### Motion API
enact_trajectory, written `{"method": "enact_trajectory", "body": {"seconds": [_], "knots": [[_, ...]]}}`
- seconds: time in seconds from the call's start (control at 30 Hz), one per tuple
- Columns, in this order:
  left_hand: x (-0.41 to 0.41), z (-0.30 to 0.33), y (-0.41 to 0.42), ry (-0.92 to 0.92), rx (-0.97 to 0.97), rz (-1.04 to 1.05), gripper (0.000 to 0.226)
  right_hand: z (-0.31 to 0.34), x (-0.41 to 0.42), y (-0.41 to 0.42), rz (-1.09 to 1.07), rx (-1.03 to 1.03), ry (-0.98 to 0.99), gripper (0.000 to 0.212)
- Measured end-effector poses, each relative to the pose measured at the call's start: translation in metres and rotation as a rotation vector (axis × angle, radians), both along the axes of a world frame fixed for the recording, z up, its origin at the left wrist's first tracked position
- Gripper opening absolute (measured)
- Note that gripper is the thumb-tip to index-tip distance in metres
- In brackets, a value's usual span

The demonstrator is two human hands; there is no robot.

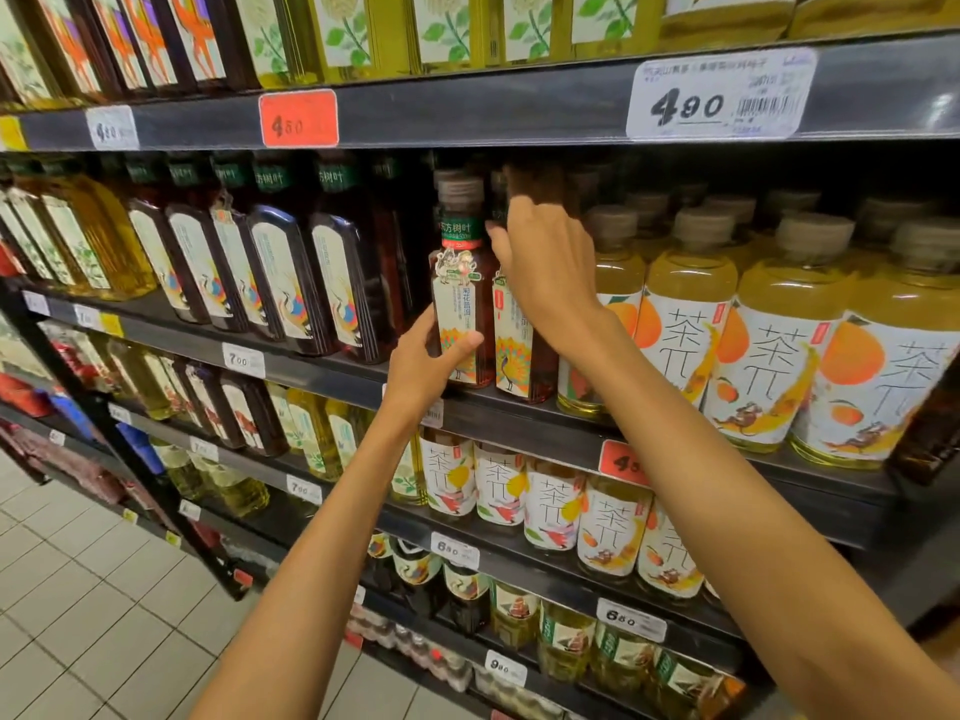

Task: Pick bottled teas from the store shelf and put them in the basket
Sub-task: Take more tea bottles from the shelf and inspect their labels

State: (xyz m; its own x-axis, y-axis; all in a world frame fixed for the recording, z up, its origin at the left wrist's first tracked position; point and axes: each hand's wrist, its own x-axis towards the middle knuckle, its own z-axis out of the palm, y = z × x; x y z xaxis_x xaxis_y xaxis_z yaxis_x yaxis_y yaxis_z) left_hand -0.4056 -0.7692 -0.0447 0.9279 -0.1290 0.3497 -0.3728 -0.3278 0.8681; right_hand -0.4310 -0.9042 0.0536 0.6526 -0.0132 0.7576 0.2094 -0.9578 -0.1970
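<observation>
We stand before a tall dark store shelf point(519, 114) packed on every tier with bottled teas. On the tier at hand height, dark-capped brown bottles point(332, 283) fill the left stretch and squat yellow citrus tea bottles point(774, 350) fill the right. Between them stand two reddish-brown tea bottles with peacock labels. Our left hand point(423, 363) wraps around the lower body of the left peacock bottle point(462, 283), thumb across its label, holding it at the shelf's front edge. Our right hand point(545, 262) reaches over the neck of the right peacock bottle point(517, 356); its fingers curl behind, so we cannot tell whether they grip it. A white price tag point(719, 96) reads 480.
</observation>
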Motion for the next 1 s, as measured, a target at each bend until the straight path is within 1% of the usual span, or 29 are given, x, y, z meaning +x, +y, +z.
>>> {"method": "enact_trajectory", "body": {"seconds": [0.07, 0.13, 0.2, 0.23, 0.3, 0.37, 0.47, 0.57, 0.6, 0.7, 0.73, 0.8, 0.87, 0.93, 0.97, 1.0], "knots": [[-0.009, 0.001, -0.004, -0.005, -0.014, 0.038, 0.069, 0.001, -0.003, 0.001, 0.016, 0.088, -0.011, 0.024], [-0.026, -0.005, -0.010, -0.050, -0.046, 0.162, 0.075, 0.001, -0.011, 0.002, 0.055, 0.229, -0.055, 0.026], [-0.049, -0.015, -0.016, -0.155, -0.088, 0.253, 0.068, 0.000, -0.020, 0.002, 0.129, 0.363, -0.045, 0.037], [-0.059, -0.019, -0.019, -0.194, -0.101, 0.259, 0.064, 0.000, -0.025, 0.004, 0.191, 0.421, -0.010, 0.041], [-0.076, -0.024, -0.023, -0.209, -0.110, 0.206, 0.062, -0.001, -0.037, 0.007, 0.343, 0.511, 0.043, 0.043], [-0.089, -0.025, -0.026, -0.179, -0.125, 0.125, 0.064, -0.002, -0.054, 0.010, 0.447, 0.568, 0.017, 0.047], [-0.104, -0.023, -0.025, -0.145, -0.143, 0.020, 0.073, -0.005, -0.082, 0.008, 0.523, 0.667, -0.063, 0.049], [-0.126, -0.019, -0.020, -0.074, -0.142, -0.073, 0.086, -0.009, -0.105, -0.001, 0.607, 0.855, -0.040, 0.045], [-0.136, -0.018, -0.019, -0.039, -0.137, -0.111, 0.083, -0.011, -0.113, -0.004, 0.639, 0.918, -0.014, 0.043], [-0.169, -0.021, -0.021, 0.047, -0.173, -0.196, 0.056, -0.020, -0.134, -0.010, 0.708, 1.017, 0.074, 0.037], [-0.181, -0.024, -0.023, 0.102, -0.216, -0.208, 0.053, -0.025, -0.139, -0.013, 0.724, 1.022, 0.113, 0.036], [-0.205, -0.031, -0.026, 0.251, -0.296, -0.258, 0.055, -0.033, -0.146, -0.020, 0.790, 1.040, 0.237, 0.032], [-0.225, -0.035, -0.026, 0.383, -0.358, -0.359, 0.057, -0.038, -0.150, -0.028, 0.975, 1.129, 0.460, 0.031], [-0.238, -0.037, -0.026, 0.464, -0.437, -0.484, 0.055, -0.041, -0.154, -0.034, 1.208, 1.275, 0.669, 0.038], [-0.242, -0.037, -0.027, 0.497, -0.470, -0.537, 0.054, -0.043, -0.156, -0.035, 1.295, 1.366, 0.726, 0.043], [-0.244, -0.036, -0.027, 0.529, -0.496, -0.575, 0.051, -0.044, -0.158, -0.035, 1.338, 1.447, 0.742, 0.044]]}}
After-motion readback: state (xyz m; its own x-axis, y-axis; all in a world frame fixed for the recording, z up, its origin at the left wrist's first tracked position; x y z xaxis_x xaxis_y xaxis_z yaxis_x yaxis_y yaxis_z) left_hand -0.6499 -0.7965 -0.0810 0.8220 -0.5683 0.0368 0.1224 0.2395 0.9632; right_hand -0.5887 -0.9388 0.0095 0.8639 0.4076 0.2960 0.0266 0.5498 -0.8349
